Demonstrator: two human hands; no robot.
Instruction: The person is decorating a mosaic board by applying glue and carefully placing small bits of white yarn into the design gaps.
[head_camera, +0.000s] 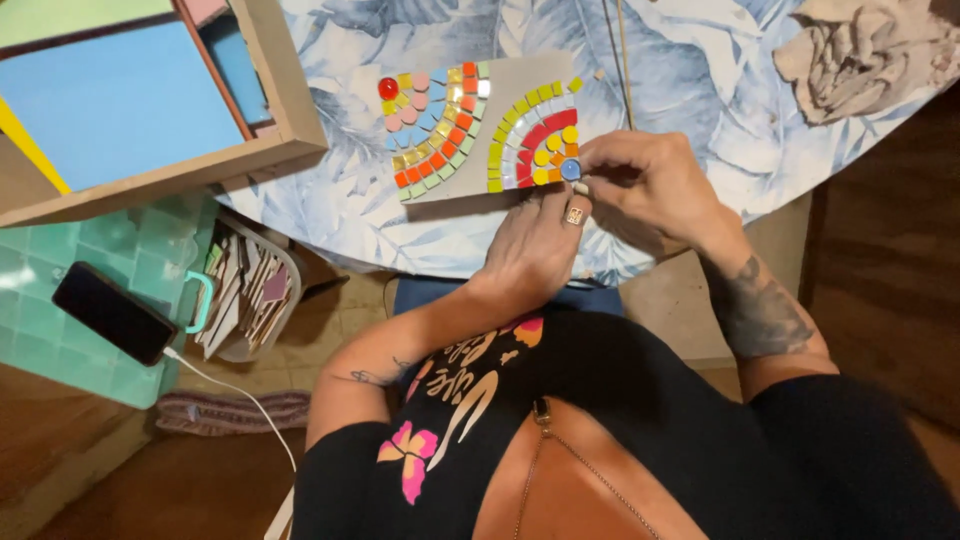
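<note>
Hands: my left hand (535, 245) is lying flat on the board's near edge, fingers loose, gripping nothing. My right hand (640, 180) is curling in, fingertips pinching at the blue round bead (571, 168); can't tell if I'm actually holding it.
Board: grey mosaic board (520, 90) is sitting on the leaf-print tablecloth (700, 70), near the table's edge.
Bead: sitting at the rainbow's end, touching yellow tiles (545, 157).
Risk 1: I'm thinking a push w/ too much force could be knocking neighbouring tiles out of line.
Risk 2: if my left hand is easing off, the board could be sliding twd the edge.
Risk 3: a small bead could be slipping from my fingertips & dropping to the floor.
</note>
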